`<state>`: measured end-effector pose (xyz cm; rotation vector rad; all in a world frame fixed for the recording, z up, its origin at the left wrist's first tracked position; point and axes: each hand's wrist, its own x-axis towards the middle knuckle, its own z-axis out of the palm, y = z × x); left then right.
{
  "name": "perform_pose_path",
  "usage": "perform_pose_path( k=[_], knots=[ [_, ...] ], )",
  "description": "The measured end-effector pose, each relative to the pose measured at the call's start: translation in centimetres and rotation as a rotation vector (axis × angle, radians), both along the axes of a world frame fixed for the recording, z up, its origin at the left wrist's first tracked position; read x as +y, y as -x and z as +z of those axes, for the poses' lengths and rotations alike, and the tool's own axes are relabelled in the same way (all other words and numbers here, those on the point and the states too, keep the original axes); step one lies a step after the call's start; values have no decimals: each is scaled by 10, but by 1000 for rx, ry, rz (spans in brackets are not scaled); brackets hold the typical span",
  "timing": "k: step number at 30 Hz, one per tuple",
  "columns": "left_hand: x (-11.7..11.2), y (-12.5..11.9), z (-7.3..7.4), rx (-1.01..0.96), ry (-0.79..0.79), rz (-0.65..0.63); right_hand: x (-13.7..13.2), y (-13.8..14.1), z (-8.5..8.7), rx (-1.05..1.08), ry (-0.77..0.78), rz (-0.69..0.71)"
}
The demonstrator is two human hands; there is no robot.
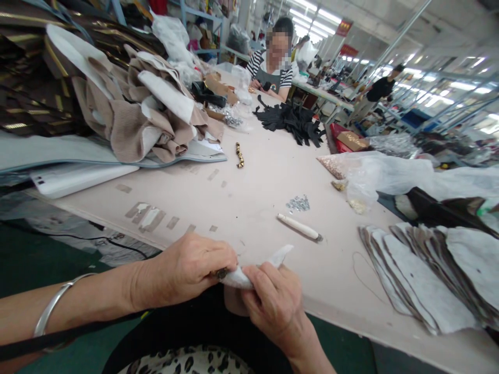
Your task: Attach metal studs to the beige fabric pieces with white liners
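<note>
At the table's front edge my left hand is closed, with a small dark brassy piece showing between its fingers. That piece meets the left end of a white-backed fabric piece. My right hand pinches the same fabric from the other side, and a white corner of it sticks up beyond the fingers. Whether the brassy piece is fixed to the fabric cannot be seen. Farther in on the table lie a white pen-like tool with a dark tip and a scatter of small silvery bits.
Stacked white-backed fabric pieces lie at right, near plastic bags. Crumpled beige fabric is heaped at left. Gold-coloured hardware and black strips lie farther back. A person in striped sleeves sits across the table.
</note>
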<state>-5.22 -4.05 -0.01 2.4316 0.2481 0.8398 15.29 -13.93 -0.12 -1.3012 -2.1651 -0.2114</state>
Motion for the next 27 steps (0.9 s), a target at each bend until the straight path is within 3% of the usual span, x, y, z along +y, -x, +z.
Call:
perform_pose_path(
  k=[6, 9, 11, 17, 19, 22, 27],
  knots=[
    [-10, -5, 4, -19, -199, 113, 0, 3, -2, 20, -52, -77],
    [-6, -8, 4, -51, -197, 179, 8, -1, -4, 26, -107, -79],
    [5, -13, 6, -73, -195, 199, 21, -7, 0, -13, -146, -72],
    [61, -36, 31, -160, -413, 255, 82, -33, 38, -233, -366, -139],
    [73, -44, 33, -203, -505, 274, 93, -39, 44, -272, -442, -194],
    [73, -49, 14, -224, -626, 280, 87, -41, 25, -317, -390, -257],
    [48, -40, -42, 62, -621, 201, 39, -31, -32, -308, -6, -226]
  ],
)
